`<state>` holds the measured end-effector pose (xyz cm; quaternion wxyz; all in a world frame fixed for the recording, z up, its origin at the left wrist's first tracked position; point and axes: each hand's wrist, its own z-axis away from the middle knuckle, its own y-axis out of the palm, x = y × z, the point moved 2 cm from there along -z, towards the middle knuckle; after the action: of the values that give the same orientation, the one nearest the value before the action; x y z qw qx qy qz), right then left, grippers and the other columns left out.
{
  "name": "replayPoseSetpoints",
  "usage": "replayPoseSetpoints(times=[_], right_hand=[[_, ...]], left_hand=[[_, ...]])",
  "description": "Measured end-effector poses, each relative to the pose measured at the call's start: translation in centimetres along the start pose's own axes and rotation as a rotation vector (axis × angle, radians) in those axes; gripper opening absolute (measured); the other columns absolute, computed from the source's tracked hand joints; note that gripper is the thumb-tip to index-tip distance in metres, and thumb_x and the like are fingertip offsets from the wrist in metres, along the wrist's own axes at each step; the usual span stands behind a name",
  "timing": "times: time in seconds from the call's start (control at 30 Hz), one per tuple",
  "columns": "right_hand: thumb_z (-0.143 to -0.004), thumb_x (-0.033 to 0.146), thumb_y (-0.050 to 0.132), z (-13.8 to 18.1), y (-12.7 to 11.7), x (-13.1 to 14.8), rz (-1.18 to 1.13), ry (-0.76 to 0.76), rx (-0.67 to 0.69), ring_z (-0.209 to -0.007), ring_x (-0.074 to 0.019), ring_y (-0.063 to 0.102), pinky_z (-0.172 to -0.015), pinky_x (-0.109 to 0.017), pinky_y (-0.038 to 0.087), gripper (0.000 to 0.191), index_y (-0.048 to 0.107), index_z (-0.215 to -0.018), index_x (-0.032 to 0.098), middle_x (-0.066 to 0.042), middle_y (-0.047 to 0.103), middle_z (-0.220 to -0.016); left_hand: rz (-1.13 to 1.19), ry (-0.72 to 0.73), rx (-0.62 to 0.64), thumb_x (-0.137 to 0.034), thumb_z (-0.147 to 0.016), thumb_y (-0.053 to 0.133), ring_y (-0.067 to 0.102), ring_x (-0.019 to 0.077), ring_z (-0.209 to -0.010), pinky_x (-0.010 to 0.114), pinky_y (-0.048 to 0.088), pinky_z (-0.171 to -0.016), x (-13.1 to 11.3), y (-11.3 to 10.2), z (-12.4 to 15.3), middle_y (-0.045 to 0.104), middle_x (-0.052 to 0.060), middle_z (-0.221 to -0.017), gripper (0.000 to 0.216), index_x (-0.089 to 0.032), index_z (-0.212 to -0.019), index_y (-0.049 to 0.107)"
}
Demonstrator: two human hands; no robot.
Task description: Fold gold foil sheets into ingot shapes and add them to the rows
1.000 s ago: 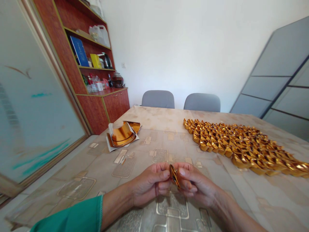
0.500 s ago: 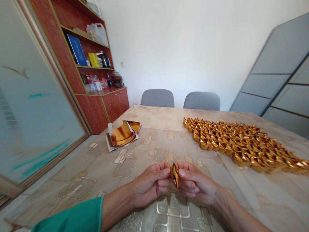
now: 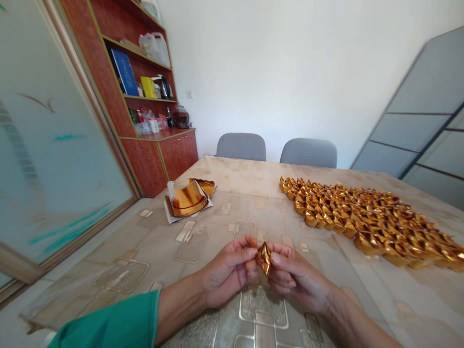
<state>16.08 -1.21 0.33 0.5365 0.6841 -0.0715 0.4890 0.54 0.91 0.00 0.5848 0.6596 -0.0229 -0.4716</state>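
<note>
Between my two hands, just above the table's near part, is a folded gold foil paper ingot (image 3: 265, 260), pointed at both ends and slightly parted along its middle. My left hand (image 3: 234, 268) pinches its left side between thumb and fingers. On the opposite side, my right hand (image 3: 293, 270) grips it with the thumb in front and the fingers curled behind. Many similar gold paper ingots (image 3: 348, 212) stand packed in rows on the right of the table. Left of centre lies a stack of curved gold foil paper sheets (image 3: 188, 199) with white backing.
A patterned cover lies over the table (image 3: 239, 176). Two grey chairs (image 3: 241, 146) stand at its far side, by the white wall. To the left are a reddish wooden cabinet (image 3: 177, 152) with loaded shelves and a frosted sliding door (image 3: 65, 159).
The ingot has opened a little wider and shows more of its shiny inner face. My left fingers have shifted slightly on it. The whole view has moved a bit, so everything sits further right.
</note>
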Motion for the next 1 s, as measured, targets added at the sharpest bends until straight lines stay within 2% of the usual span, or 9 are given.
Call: replayPoseSetpoints(times=[0.2, 0.37, 0.53, 0.77, 1.0], right_hand=[[-0.080, 0.031, 0.078, -0.2, -0.1, 0.2, 0.001, 0.018, -0.033, -0.042, -0.0030, 0.017, -0.042, -0.016, 0.019, 0.024, 0.062, -0.088, 0.014, 0.012, 0.034, -0.049], [-0.081, 0.033, 0.076, -0.2, 0.0, -0.1, 0.051, 0.028, -0.032, -0.041, -0.0034, 0.018, -0.041, -0.017, 0.017, 0.023, 0.061, -0.084, 0.015, 0.012, 0.035, -0.048], [-0.081, 0.032, 0.076, -0.2, 0.1, -0.4, 0.068, 0.049, -0.034, -0.041, -0.0037, 0.017, -0.041, -0.018, 0.016, 0.024, 0.057, -0.079, 0.016, 0.012, 0.035, -0.047], [-0.084, 0.036, 0.072, -0.5, -0.3, -0.6, 0.048, 0.042, -0.080, -0.042, -0.0051, 0.020, -0.043, -0.020, 0.018, 0.026, 0.057, -0.076, 0.016, 0.011, 0.036, -0.048], [-0.083, 0.037, 0.073, -0.6, -0.1, -0.6, 0.037, 0.013, -0.089, -0.045, -0.0056, 0.027, -0.045, -0.020, 0.022, 0.025, 0.060, -0.079, 0.015, 0.007, 0.045, -0.053]], left_hand=[[-0.045, -0.016, 0.019, -0.018, -0.073, 0.080, 0.047, 0.0043, -0.056, 0.018, 0.039, -0.057, 0.0, 0.3, 0.0, 0.060, 0.000, -0.078, 0.028, -0.015, -0.091, 0.060], [-0.239, 0.053, 0.022, -0.026, -0.066, 0.084, 0.048, 0.0061, -0.056, 0.019, 0.036, -0.053, 0.1, 0.9, 0.4, 0.057, -0.002, -0.079, 0.040, -0.019, -0.091, 0.053], [-0.366, 0.080, -0.064, -0.024, -0.067, 0.077, 0.042, 0.0052, -0.051, 0.018, 0.031, -0.047, 0.2, 1.0, 0.3, 0.054, -0.005, -0.071, 0.035, -0.020, -0.086, 0.048], [-0.329, 0.069, -0.087, -0.022, -0.069, 0.074, 0.042, 0.0047, -0.048, 0.017, 0.032, -0.047, 0.2, 0.6, 0.1, 0.051, -0.007, -0.064, 0.032, -0.020, -0.086, 0.046], [-0.383, 0.101, -0.098, -0.033, -0.073, 0.074, 0.044, 0.0052, -0.045, 0.017, 0.034, -0.046, 0.1, 0.4, -0.1, 0.054, -0.006, -0.059, 0.032, -0.019, -0.083, 0.048]])
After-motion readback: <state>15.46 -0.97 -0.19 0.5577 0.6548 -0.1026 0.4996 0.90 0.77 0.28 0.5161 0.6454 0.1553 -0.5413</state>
